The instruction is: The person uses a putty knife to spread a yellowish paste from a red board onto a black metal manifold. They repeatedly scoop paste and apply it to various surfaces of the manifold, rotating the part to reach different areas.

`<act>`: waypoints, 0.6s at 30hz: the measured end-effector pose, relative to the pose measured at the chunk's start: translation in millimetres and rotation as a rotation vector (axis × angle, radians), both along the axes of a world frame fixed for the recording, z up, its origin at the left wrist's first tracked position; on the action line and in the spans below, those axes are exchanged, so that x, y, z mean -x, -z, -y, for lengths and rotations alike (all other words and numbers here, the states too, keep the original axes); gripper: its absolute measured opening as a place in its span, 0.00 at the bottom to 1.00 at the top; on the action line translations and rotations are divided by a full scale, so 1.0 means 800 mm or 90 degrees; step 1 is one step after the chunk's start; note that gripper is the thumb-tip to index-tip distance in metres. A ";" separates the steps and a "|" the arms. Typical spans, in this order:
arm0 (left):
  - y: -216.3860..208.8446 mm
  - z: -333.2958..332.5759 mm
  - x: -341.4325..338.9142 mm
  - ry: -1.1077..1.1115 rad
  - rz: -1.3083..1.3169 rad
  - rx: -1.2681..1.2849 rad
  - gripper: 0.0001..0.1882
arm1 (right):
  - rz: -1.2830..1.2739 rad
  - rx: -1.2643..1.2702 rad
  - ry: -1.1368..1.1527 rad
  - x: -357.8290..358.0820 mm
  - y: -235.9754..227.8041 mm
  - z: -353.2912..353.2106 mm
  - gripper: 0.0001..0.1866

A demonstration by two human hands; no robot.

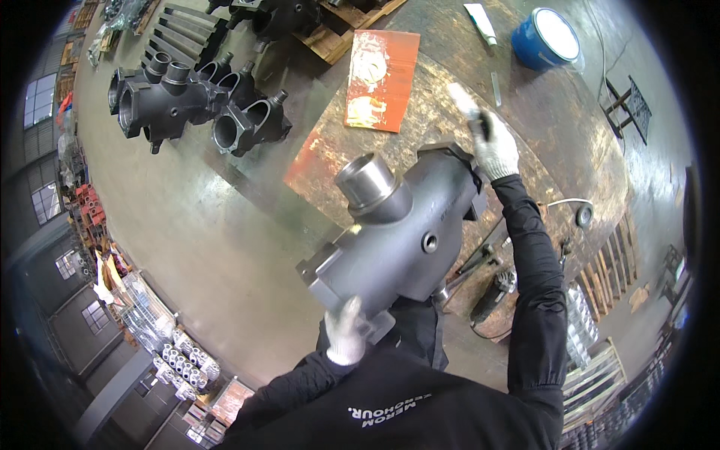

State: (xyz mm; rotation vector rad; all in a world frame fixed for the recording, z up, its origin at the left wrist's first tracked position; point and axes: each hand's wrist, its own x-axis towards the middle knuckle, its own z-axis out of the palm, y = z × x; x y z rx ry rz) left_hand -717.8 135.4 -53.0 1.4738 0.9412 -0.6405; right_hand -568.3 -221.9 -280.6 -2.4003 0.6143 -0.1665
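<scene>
A large dark grey metal casting (397, 244), shaped like a branched pipe body, lies slantwise in front of me, its far end over the worktable. A shiny machined collar (366, 182) rises from its upper side, and a small threaded hole shows on its flank. My left hand (346, 332), in a white glove, grips the near flanged end with the thumb up. My right hand (493, 146), gloved in white too, is just beyond the far flanged end, over the table. Its fingers are blurred around something dark, so their grip cannot be made out.
On the scuffed worktable (551, 142) lie an orange-red sheet (382, 82) with pale smears, a white tube (480, 24) and a blue bucket (541, 41) with white contents. A black power tool (493, 296) rests near my right forearm. Dark castings (169, 105) stand at the left.
</scene>
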 end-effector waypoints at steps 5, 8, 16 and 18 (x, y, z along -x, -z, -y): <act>0.002 -0.011 0.008 -0.136 -0.049 0.029 0.23 | -0.059 0.101 -0.493 -0.113 -0.001 -0.055 0.25; -0.001 -0.009 0.003 -0.165 -0.010 0.078 0.25 | -0.131 0.217 -0.592 -0.157 0.025 -0.091 0.19; -0.007 -0.002 -0.015 -0.145 0.000 0.116 0.23 | -0.190 0.306 -0.600 -0.188 0.075 -0.124 0.12; -0.007 0.001 -0.013 -0.136 0.011 0.115 0.23 | -0.192 0.270 -0.597 -0.184 0.071 -0.119 0.11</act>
